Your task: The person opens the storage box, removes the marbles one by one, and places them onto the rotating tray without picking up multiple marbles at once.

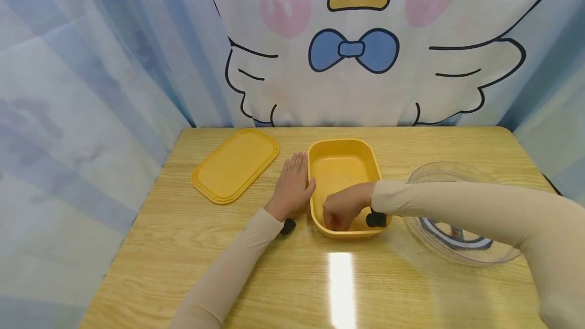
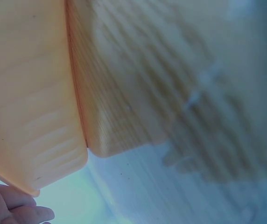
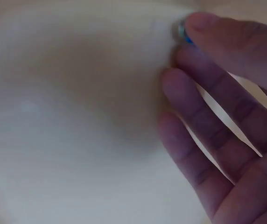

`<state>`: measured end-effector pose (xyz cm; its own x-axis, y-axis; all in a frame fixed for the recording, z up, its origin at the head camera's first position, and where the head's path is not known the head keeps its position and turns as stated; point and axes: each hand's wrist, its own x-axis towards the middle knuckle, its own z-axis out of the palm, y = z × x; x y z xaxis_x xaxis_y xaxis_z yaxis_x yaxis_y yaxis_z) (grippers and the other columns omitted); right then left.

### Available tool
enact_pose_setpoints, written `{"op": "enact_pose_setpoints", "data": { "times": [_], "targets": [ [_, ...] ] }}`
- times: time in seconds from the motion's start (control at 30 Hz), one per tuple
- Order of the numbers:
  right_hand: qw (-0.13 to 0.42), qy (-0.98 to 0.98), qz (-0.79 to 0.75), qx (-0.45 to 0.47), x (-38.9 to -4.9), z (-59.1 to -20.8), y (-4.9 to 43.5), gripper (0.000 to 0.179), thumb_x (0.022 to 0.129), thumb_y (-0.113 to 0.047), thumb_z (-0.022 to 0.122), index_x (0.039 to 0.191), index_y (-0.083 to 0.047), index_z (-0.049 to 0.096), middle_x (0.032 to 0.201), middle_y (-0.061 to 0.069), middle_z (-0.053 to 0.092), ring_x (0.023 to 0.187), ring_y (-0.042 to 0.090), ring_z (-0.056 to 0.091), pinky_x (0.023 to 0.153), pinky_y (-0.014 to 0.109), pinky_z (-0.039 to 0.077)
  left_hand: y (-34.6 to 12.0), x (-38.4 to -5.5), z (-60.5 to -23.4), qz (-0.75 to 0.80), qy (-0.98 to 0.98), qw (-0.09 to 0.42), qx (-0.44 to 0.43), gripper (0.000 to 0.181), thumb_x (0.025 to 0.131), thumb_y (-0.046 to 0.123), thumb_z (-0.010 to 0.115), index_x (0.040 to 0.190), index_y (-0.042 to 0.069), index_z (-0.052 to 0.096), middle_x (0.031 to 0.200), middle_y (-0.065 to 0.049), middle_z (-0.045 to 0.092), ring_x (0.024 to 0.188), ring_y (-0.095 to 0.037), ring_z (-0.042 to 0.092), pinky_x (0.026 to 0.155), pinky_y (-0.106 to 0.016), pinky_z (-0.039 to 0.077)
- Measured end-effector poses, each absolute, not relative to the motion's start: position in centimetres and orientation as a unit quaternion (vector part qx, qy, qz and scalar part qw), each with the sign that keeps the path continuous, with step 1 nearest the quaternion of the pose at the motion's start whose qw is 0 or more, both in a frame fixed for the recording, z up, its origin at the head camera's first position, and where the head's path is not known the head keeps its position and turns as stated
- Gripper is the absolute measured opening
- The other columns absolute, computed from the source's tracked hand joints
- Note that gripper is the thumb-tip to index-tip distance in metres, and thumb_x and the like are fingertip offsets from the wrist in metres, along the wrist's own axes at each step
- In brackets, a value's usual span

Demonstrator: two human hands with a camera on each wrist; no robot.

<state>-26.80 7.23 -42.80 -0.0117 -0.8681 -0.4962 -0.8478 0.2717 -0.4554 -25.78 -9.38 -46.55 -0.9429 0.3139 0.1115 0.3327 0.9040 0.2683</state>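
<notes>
A yellow rectangular tub (image 1: pixel 345 150) stands on the wooden table in front of me. My right hand (image 1: pixel 343 208) reaches down inside it at the near end. In the right wrist view, the thumb and index finger pinch a small, shiny blue and clear glass marble (image 3: pixel 183 32); the other fingers are spread apart. My left hand (image 1: pixel 292 184) lies along the tub's left side, fingers straight and thumb at the rim. Its fingertips (image 2: pixel 31 213) show beside the tub's wall (image 2: pixel 35 121) in the left wrist view.
To the left lies a flat yellow lid (image 1: pixel 235 166). A clear round plastic dish (image 1: pixel 502 255) with a dark-and-white pattern sits to the right, partly hidden under my right sleeve. Behind the table hangs a printed curtain (image 1: pixel 352 95).
</notes>
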Motion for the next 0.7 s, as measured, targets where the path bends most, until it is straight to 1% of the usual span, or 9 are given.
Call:
{"op": "enact_pose_setpoints", "data": {
  "times": [0.13,0.2,0.23,0.27,0.4,0.47,0.5,0.63,0.7],
  "targets": [
    [0.368,0.712,-0.011,-0.598,-26.7,-42.7,7.9,0.015,0.074,0.005,0.066,0.077,-0.006,0.074,0.064,-0.004,0.065,0.052,-0.005,0.038,0.052,0.007,0.035,-9.3,-25.8,-46.5,-0.146,-0.975,0.03,-0.165,0.065,0.099,0.03,0.041,0.149,-0.004,0.016,0.154,-0.021,0.022,0.146,-0.029,0.015,0.12,-0.042,0.01],
    [0.372,0.708,-0.015,-0.6,-26.7,-42.7,8.1,0.015,0.073,0.006,0.065,0.075,-0.005,0.074,0.062,-0.003,0.064,0.051,-0.005,0.037,0.051,0.007,0.034,-9.2,-25.8,-46.6,-0.149,-0.975,0.029,-0.164,0.065,0.098,0.03,0.041,0.149,-0.003,0.015,0.154,-0.021,0.022,0.146,-0.029,0.014,0.12,-0.042,0.01],
    [0.374,0.705,-0.016,-0.602,-26.7,-42.7,8.1,0.015,0.073,0.007,0.064,0.074,-0.005,0.074,0.061,-0.002,0.063,0.051,-0.005,0.036,0.051,0.007,0.033,-9.2,-25.8,-46.6,-0.151,-0.975,0.028,-0.163,0.065,0.099,0.03,0.039,0.149,-0.003,0.015,0.155,-0.02,0.021,0.147,-0.029,0.013,0.12,-0.041,0.009],
    [0.376,0.702,-0.018,-0.604,-26.7,-42.7,8.1,0.015,0.072,0.007,0.065,0.073,-0.005,0.073,0.061,-0.001,0.063,0.051,-0.006,0.036,0.051,0.007,0.033,-9.3,-26.3,-47.6,-0.145,-0.975,0.035,-0.166,0.066,0.1,0.034,0.036,0.15,-0.001,0.013,0.156,-0.019,0.02,0.147,-0.027,0.011,0.121,-0.04,0.006],
    [0.395,0.7,-0.022,-0.594,-26.6,-42.8,8.1,0.013,0.071,0.008,0.068,0.073,-0.004,0.073,0.064,0.005,0.068,0.05,-0.007,0.039,0.051,0.006,0.036,-9.2,-26.2,-47.6,-0.152,-0.973,0.033,-0.169,0.065,0.099,0.034,0.035,0.15,-0.001,0.013,0.156,-0.019,0.019,0.147,-0.028,0.011,0.121,-0.04,0.004],
    [0.401,0.7,-0.023,-0.591,-26.7,-42.9,8.1,0.012,0.07,0.008,0.07,0.073,-0.003,0.073,0.066,0.007,0.07,0.051,-0.007,0.041,0.052,0.007,0.038,-9.2,-26.2,-47.6,-0.149,-0.974,0.032,-0.17,0.066,0.099,0.035,0.036,0.15,-0.001,0.013,0.156,-0.019,0.019,0.147,-0.029,0.012,0.121,-0.041,0.005],
    [0.402,0.699,-0.022,-0.591,-26.7,-42.9,8.1,0.012,0.07,0.008,0.07,0.073,-0.003,0.073,0.067,0.007,0.07,0.051,-0.007,0.042,0.052,0.007,0.039,-9.0,-25.7,-46.6,-0.155,-0.973,0.024,-0.167,0.065,0.098,0.03,0.04,0.149,-0.002,0.014,0.155,-0.02,0.02,0.146,-0.03,0.014,0.12,-0.042,0.008],
    [0.393,0.704,-0.007,-0.591,-26.9,-42.7,8.2,0.014,0.068,0.008,0.072,0.074,-0.005,0.074,0.068,0.004,0.071,0.054,-0.008,0.045,0.055,0.007,0.043,-9.0,-25.8,-46.6,-0.142,-0.976,0.024,-0.165,0.066,0.099,0.031,0.04,0.149,-0.002,0.015,0.155,-0.02,0.02,0.146,-0.03,0.015,0.12,-0.042,0.009],
    [0.39,0.716,-0.003,-0.579,-27.0,-42.4,8.4,0.016,0.067,0.006,0.075,0.076,-0.007,0.076,0.071,0.001,0.072,0.057,-0.008,0.05,0.058,0.008,0.045,-9.0,-25.8,-46.6,-0.138,-0.977,0.024,-0.163,0.066,0.099,0.031,0.04,0.149,-0.002,0.015,0.155,-0.02,0.021,0.146,-0.03,0.015,0.12,-0.042,0.01]
  ]
}}
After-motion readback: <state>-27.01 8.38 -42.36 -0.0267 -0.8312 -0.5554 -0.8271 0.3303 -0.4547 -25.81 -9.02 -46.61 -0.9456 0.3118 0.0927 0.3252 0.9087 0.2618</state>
